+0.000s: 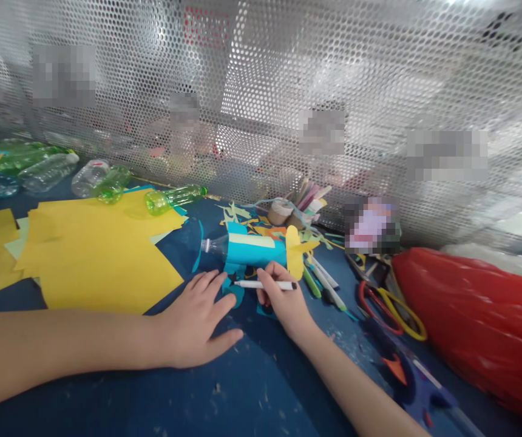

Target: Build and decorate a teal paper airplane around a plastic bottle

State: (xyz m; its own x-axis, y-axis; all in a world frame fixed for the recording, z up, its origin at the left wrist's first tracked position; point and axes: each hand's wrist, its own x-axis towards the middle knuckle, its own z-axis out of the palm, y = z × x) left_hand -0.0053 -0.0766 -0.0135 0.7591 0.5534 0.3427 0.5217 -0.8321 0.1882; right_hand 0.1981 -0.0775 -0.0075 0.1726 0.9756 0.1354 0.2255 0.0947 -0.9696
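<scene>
My right hand (pixel 281 297) grips a white marker (pixel 254 284), its tip pointing left over a small piece of blue paper (pixel 236 295). My left hand (pixel 204 321) lies with fingers spread, its fingertips by that blue paper. Just beyond both hands, a clear plastic bottle (pixel 216 247) lies on its side with its neck to the left. Blue paper (pixel 252 250) wraps its body, with a pale strip along the top. A yellow paper piece (pixel 294 255) with rounded lobes sits at the bottle's right end. Whether the marker tip touches the paper, I cannot tell.
Yellow paper sheets (pixel 101 255) lie at left, with a green bottle (pixel 174 199) on them. More bottles (pixel 49 172) stand behind. At right are markers (pixel 327 282), scissors (pixel 379 309), a blue glue gun (pixel 418 376) and a red plastic bag (pixel 474 321). A perforated metal panel (pixel 261 79) rises behind.
</scene>
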